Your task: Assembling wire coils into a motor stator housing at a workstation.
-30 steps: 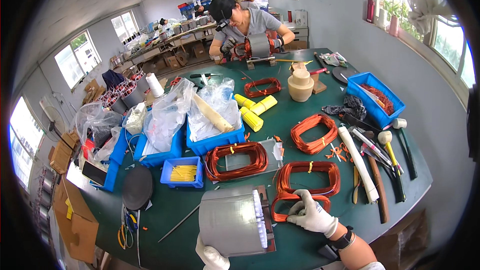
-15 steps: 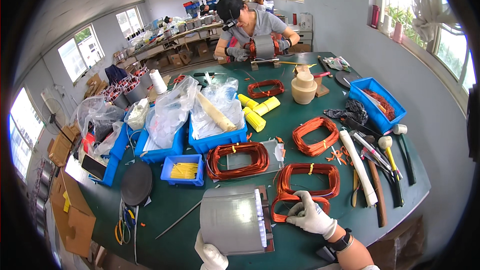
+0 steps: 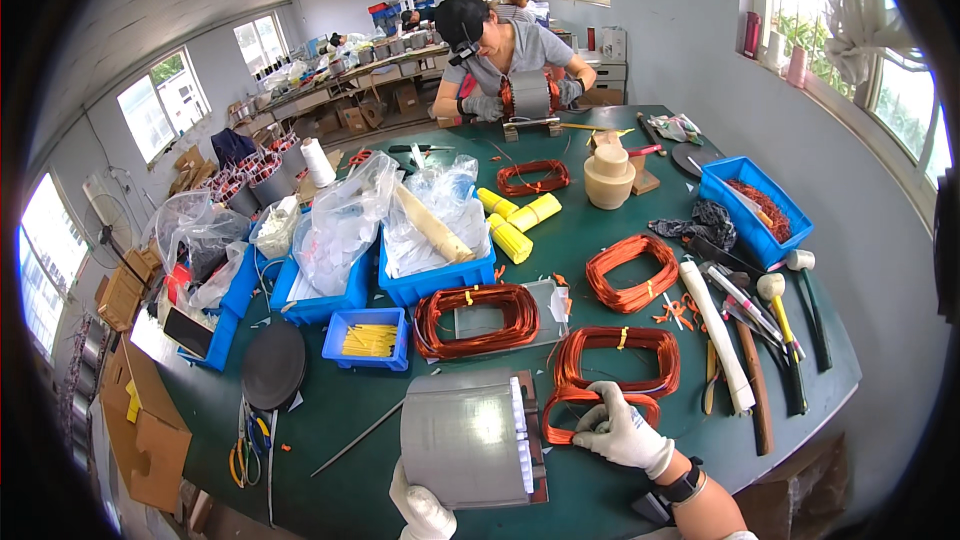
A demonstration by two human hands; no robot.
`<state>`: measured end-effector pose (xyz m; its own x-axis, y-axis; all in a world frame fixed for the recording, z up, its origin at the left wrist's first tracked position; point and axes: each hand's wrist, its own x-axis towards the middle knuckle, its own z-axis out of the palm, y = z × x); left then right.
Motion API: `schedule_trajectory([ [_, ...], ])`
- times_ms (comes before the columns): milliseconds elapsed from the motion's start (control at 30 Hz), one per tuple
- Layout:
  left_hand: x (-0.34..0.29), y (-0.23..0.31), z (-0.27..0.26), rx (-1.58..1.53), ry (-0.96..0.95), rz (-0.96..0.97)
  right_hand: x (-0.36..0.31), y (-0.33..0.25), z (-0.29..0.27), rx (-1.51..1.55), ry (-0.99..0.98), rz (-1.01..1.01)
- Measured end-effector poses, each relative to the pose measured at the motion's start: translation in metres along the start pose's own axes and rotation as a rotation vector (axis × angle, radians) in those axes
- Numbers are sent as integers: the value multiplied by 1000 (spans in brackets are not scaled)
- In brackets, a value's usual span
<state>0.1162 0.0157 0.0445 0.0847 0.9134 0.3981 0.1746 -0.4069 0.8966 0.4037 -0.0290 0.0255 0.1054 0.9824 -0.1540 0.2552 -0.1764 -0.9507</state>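
A grey metal motor stator (image 3: pixel 468 437) lies on its side at the near edge of the green table (image 3: pixel 340 410). My left hand (image 3: pixel 422 510), in a white glove, holds its near end from below. My right hand (image 3: pixel 622 430), also gloved, grips a copper wire coil (image 3: pixel 570 412) that sticks out of the stator's right end. A second copper coil (image 3: pixel 620 357) lies just beyond it, touching it.
More copper coils (image 3: pixel 478 318) (image 3: pixel 632 270) lie mid-table. Blue bins with plastic bags (image 3: pixel 430 230), a small blue tray of yellow strips (image 3: pixel 368 338), yellow rolls (image 3: pixel 518 222), mallets and hand tools (image 3: pixel 770 325) at right. A person (image 3: pixel 505 55) across the table works on another stator.
The view has shifted slightly. My right hand has stayed on the coil at the stator's end, and my left hand stays under the stator.
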Motion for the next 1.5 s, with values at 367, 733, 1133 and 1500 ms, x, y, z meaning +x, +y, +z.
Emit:
schedule_trajectory([
  [367, 1, -1, 1, -100, 23, -57, 0, -1, 1, 48, -7, 31],
  [733, 10, 1, 8, -156, 40, -51, 2, -2, 1, 20, -6, 9],
  [1133, 3, -8, 2, -125, 9, -3, 0, -4, 3, -6, 7, 22],
  [1500, 4, -4, 2, -134, 15, 5, -2, -12, 2, -32, 13, 31],
])
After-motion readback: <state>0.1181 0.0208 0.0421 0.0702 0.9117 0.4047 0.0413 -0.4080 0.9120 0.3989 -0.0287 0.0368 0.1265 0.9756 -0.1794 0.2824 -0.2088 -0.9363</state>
